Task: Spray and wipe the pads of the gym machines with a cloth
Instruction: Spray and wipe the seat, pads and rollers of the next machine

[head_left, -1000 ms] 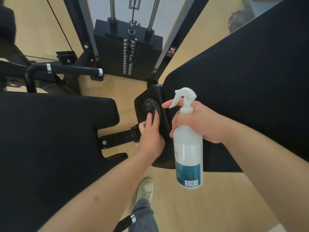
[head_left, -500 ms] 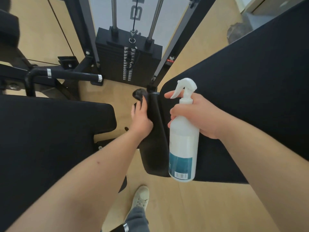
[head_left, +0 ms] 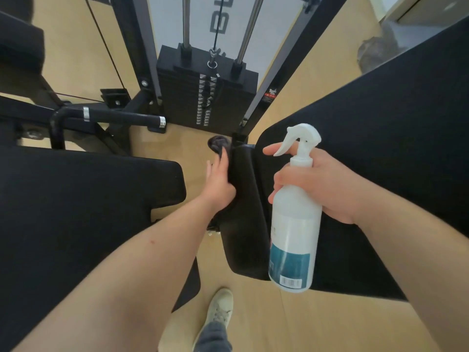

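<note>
The left hand (head_left: 218, 185) sits just left of centre, its fingers laid out straight and pressing the cloth (head_left: 217, 144) against the left side of the narrow pad (head_left: 245, 224). It is a flat press, not a curled grip. A dark bunch of the cloth sticks out past the fingertips at the pad's upper end.

The right hand (head_left: 326, 185), right of centre, is wrapped tight round the neck of the bottle (head_left: 295, 224), with the forefinger stretched forward by the white trigger. The bottle hangs nearly upright in front of the narrow pad, nozzle pointing left and blue label low.

A big pad (head_left: 380, 128) fills the right of the frame, touching or just behind the narrow one – I cannot tell which. Another pad (head_left: 76, 204) fills the left. At top centre stands the weight stack (head_left: 205, 97), and a black handle (head_left: 121, 116) lies to its left. A pale shoe (head_left: 219, 311) rests on the floor (head_left: 330, 326) at the bottom.
</note>
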The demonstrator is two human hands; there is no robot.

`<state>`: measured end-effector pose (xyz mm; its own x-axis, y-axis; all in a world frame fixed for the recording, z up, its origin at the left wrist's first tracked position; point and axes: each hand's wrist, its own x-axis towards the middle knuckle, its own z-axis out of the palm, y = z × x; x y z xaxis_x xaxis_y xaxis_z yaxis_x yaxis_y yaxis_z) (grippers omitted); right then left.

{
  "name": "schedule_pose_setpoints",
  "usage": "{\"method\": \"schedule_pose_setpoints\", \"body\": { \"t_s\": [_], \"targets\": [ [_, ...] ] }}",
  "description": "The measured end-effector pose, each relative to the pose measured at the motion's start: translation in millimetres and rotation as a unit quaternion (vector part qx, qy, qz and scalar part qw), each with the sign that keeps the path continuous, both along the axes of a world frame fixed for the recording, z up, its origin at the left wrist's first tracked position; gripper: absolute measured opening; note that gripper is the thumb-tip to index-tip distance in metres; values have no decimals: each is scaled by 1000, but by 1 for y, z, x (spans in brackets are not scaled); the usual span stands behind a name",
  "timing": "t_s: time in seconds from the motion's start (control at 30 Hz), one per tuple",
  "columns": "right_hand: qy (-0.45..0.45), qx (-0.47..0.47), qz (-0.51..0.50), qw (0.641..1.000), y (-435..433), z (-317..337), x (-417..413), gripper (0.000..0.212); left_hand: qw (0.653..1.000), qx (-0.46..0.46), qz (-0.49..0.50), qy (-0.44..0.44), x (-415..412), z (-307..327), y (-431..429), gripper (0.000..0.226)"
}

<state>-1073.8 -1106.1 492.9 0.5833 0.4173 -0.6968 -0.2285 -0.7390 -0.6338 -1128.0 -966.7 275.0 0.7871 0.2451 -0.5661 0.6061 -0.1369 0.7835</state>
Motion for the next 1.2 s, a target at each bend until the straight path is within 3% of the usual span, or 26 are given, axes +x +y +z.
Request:
{"method": "schedule_pose_setpoints", "body": {
  "t_s": [0.13, 0.23, 0.43, 0.6, 0.73, 0.87, 1.0, 1.1, 1.2],
  "targets": [
    [1, 12, 7, 1000, -3, -1, -1, 53, 985, -99, 119, 74, -9, -23, -5, 100],
    [2, 27, 8, 1000, -6, -2, 1, 50, 985, -85, 106, 110, -31, -33, -18, 100],
    [8, 34, -1, 999, -4, 1, -3, 48, 991, -74, 52, 96, -96, -14, -77, 108],
    [15, 38, -4, 999, -2, 1, -4, 50, 1000, -19, 10, 18, -42, 4, -39, 107],
    [8, 43, -5, 999, -7, 2, -8, 50, 991, -70, 99, 61, -27, -6, -28, 101],
    [4, 53, -3, 999, -12, 2, -12, 48, 975, -133, 159, 76, -66, -18, -56, 101],
    [-20, 43, 9, 999, -16, 1, -13, 50, 994, -74, 77, 19, -102, 0, -102, 104],
    [-25, 56, 7, 998, -17, 2, -15, 48, 993, -7, -36, -114, -100, 21, -117, 107],
    [-18, 75, 2, 997, -20, 3, -16, 46, 989, 18, -41, -139, -92, 15, -115, 102]
  ]
}}
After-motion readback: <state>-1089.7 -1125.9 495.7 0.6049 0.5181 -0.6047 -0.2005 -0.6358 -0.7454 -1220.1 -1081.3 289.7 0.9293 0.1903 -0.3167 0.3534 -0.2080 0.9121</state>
